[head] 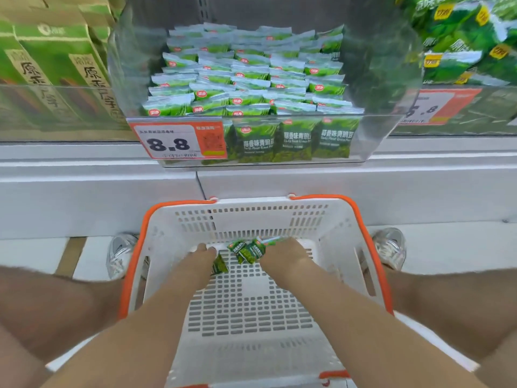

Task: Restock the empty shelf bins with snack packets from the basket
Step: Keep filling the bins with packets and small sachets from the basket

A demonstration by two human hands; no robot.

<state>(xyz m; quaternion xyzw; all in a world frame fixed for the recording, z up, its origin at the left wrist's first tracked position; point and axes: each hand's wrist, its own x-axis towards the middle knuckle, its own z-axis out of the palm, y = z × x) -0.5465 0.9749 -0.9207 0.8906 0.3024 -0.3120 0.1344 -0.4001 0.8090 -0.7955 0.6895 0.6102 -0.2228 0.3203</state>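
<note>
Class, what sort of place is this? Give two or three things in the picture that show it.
Probably a supermarket aisle: an orange price tag reading 8.8 on a clear shelf bin packed with green snack packets, and a white shopping basket with orange handles below.

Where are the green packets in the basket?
Head view: the green packets are at the far end of the basket, between the left hand and right hand.
</note>
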